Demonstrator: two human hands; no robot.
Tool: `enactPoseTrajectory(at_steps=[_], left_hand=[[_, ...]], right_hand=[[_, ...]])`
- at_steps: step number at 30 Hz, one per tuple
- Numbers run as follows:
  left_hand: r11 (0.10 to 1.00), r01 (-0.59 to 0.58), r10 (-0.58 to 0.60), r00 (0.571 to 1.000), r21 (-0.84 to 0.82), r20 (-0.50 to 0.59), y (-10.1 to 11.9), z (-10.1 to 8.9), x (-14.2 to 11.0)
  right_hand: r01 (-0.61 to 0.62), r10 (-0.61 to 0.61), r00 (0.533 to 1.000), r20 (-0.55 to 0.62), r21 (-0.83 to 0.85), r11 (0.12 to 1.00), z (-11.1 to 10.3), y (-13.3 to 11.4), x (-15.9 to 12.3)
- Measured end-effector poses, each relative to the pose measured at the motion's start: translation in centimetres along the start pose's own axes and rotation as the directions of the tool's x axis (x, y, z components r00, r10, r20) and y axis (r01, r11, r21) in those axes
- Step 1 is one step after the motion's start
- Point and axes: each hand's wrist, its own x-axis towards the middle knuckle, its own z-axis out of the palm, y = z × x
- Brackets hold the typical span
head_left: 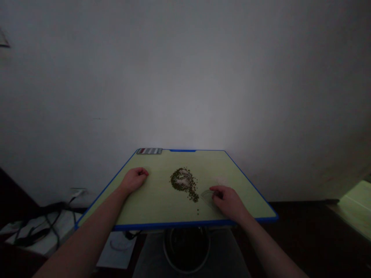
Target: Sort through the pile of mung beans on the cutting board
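A loose heap of small green beans (178, 184) lies mid-board, ringed around pale, rice-like grains (183, 178). A tail of beans trails toward the front right, with a few strays below it. My right hand (227, 199) is closed on a clear plastic piece with a curved edge (206, 196), like a protractor, flat on the board just right of the tail. Behind that hand is a faint patch of pale grains (222, 180). My left hand (135, 179) rests on the board left of the heap, fingers curled, with nothing visible in them.
The pale yellow board (156, 210) has a blue rim and reaches the wall. A phone-like striped slab (149, 151) lies at its back left corner. Below the front edge is a round metal pot (187, 247). Cables (49, 224) and a white sheet (117, 249) are at lower left.
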Motion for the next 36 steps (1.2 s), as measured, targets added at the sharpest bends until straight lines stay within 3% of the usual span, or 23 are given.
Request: enactPoseTrajectory(at_steps=[9, 19, 25, 36], left_hand=[[1.000, 0.014, -0.014, 1.000, 0.022, 0.002, 0.0, -0.1, 0.0], [1.000, 0.013, -0.013, 1.000, -0.016, 0.000, -0.1, 0.0, -0.1], [1.000, 0.001, -0.001, 1.000, 0.000, -0.006, -0.2, 0.1, 0.0], [0.999, 0.025, -0.025, 1.000, 0.022, 0.000, 0.4, -0.2, -0.2]], right_hand=[[-0.002, 0.001, 1.000, -0.010, -0.035, 0.999, 0.3, -0.5, 0.3], [-0.071, 0.065, 0.993, -0.101, -0.065, 0.995, -0.6, 1.4, 1.4], [0.024, -0.026, 0.998, -0.056, -0.051, 0.998, 0.1, 0.3, 1.5], [0.039, -0.039, 0.999, -0.001, -0.035, 0.999, 0.5, -0.6, 1.2]])
